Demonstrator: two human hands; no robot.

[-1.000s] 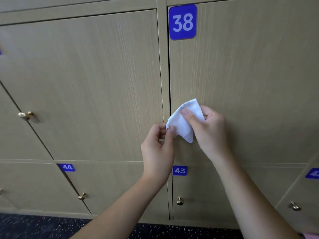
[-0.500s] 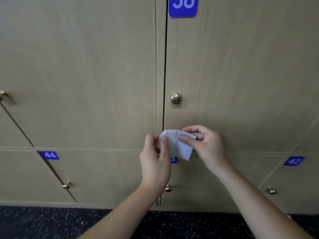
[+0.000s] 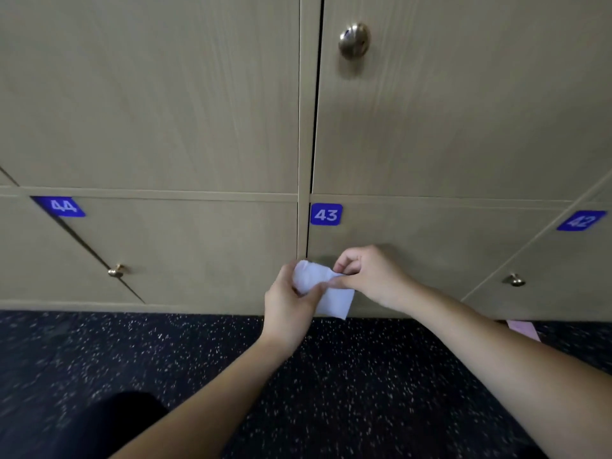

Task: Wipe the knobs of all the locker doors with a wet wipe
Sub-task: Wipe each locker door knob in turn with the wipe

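both hands, left hand [image 3: 291,299] & right hand [image 3: 371,276], come down from upper knob [image 3: 354,40] to door 43 [image 3: 430,253], fingers closed on the wet wipe [image 3: 323,288] between them. i think knob of 43 is next, it is hidden behind hands. wipe is white, folded, crumpled.
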